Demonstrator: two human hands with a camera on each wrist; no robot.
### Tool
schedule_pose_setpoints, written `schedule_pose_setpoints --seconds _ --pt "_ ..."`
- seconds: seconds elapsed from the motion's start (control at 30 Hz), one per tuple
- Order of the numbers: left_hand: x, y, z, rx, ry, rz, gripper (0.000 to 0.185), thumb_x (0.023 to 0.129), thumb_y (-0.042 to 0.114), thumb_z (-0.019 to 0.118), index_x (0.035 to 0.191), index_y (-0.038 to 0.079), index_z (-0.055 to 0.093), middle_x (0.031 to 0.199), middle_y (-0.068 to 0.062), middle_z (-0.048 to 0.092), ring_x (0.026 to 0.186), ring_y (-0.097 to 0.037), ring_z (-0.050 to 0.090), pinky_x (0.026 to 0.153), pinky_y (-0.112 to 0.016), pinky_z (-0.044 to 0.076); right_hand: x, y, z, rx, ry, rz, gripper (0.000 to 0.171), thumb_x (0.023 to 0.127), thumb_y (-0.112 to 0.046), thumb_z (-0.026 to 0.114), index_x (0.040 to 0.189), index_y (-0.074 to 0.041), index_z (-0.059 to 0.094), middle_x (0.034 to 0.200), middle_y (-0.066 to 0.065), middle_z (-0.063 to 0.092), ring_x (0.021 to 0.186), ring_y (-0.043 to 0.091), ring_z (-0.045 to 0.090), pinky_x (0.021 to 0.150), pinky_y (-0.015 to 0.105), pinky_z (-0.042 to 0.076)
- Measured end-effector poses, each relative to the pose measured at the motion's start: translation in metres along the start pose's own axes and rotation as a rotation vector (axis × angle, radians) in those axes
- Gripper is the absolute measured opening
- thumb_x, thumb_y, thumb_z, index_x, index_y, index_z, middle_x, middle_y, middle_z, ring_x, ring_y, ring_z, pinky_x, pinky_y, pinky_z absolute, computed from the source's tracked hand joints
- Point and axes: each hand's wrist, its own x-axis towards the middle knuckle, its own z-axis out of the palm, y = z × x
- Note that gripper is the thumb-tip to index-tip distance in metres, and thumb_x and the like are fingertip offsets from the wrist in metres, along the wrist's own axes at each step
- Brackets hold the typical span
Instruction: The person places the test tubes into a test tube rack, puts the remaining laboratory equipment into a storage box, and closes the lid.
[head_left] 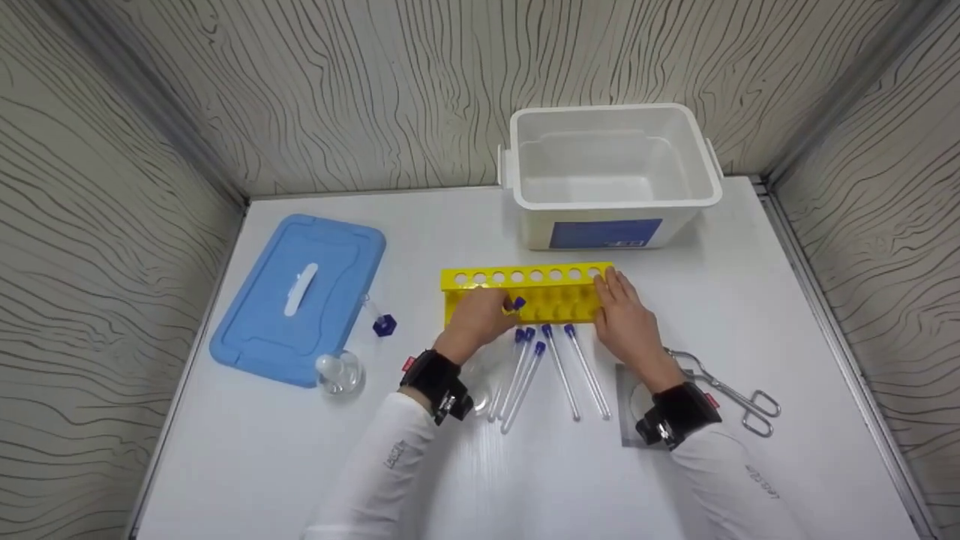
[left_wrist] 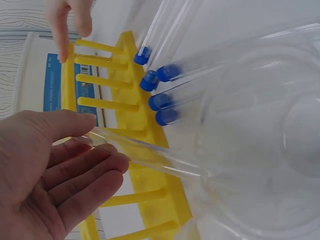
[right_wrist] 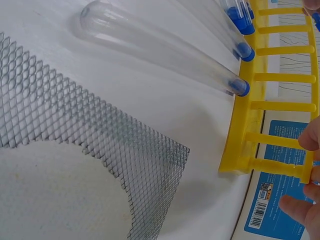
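A yellow test tube rack (head_left: 540,289) lies on its side mid-table. My left hand (head_left: 504,306) pinches a clear test tube (left_wrist: 142,154) between thumb and fingers at the rack's left part; its blue cap (head_left: 517,304) shows by my fingertips. My right hand (head_left: 609,289) grips the rack's right end (right_wrist: 280,167) with thumb and fingers. Several blue-capped test tubes (head_left: 559,367) lie flat on the table just in front of the rack, caps (left_wrist: 162,102) toward it.
An open white bin (head_left: 611,195) stands behind the rack. A blue lid (head_left: 300,296), a small flask (head_left: 339,371) and one capped tube (head_left: 382,322) lie left. Wire gauze (right_wrist: 75,145) and metal tongs (head_left: 731,394) sit near my right wrist. A clear glass dish (left_wrist: 260,150) is under my left wrist.
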Motion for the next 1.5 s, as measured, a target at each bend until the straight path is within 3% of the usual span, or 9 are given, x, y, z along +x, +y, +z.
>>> schedule_pose_setpoints --seconds 0.17,0.43,0.73,0.9,1.2,1.5 --pt "-0.005 0.007 -0.023 -0.022 0.05 0.049 0.027 0.092 0.028 0.068 0.111 0.01 0.072 0.103 -0.006 0.076 0.083 -0.018 0.067 0.075 -0.025 0.057 -0.001 0.001 -0.001 -0.008 -0.038 0.027 0.059 0.099 -0.017 0.049 0.153 -0.002 0.033 0.163 0.021 0.026 0.15 0.039 0.028 0.101 0.054 0.05" --pt "-0.011 0.007 -0.058 -0.141 0.183 0.106 0.026 0.093 0.029 0.068 0.112 0.011 0.07 0.098 -0.005 0.077 0.08 -0.015 0.07 0.072 -0.023 0.059 -0.001 0.002 -0.001 0.007 -0.056 0.034 0.06 0.099 -0.016 0.049 0.154 -0.002 0.031 0.163 0.021 0.024 0.151 0.039 0.025 0.101 0.056 0.049" --pt "-0.016 -0.01 -0.087 -0.278 0.481 0.196 0.026 0.094 0.029 0.069 0.11 0.009 0.069 0.095 -0.008 0.077 0.082 -0.018 0.074 0.077 -0.027 0.061 -0.002 0.003 -0.002 0.007 -0.068 0.05 0.06 0.099 -0.017 0.048 0.155 -0.002 0.029 0.164 0.02 0.021 0.152 0.039 0.022 0.109 0.056 0.043" --pt "-0.015 -0.022 -0.093 -0.331 0.597 0.178 0.027 0.093 0.03 0.069 0.11 0.008 0.068 0.096 -0.008 0.077 0.086 -0.018 0.074 0.08 -0.029 0.061 -0.002 0.002 0.0 0.01 -0.05 0.036 0.061 0.098 -0.016 0.05 0.154 -0.002 0.031 0.164 0.021 0.023 0.151 0.039 0.024 0.096 0.052 0.053" --pt "-0.007 -0.038 -0.087 -0.423 0.594 0.108 0.026 0.095 0.027 0.067 0.113 0.008 0.066 0.106 -0.008 0.076 0.095 -0.019 0.074 0.089 -0.03 0.059 -0.001 0.0 0.002 0.013 -0.053 0.032 0.061 0.098 -0.015 0.051 0.154 -0.003 0.03 0.164 0.021 0.022 0.152 0.039 0.023 0.101 0.054 0.05" --pt "-0.001 -0.049 -0.074 -0.436 0.51 0.037 0.027 0.096 0.028 0.065 0.116 0.01 0.065 0.11 -0.008 0.075 0.102 -0.021 0.073 0.092 -0.032 0.058 0.0 -0.003 0.002 0.016 -0.061 0.047 0.062 0.098 -0.016 0.051 0.155 -0.004 0.029 0.165 0.019 0.02 0.153 0.037 0.021 0.11 0.054 0.042"
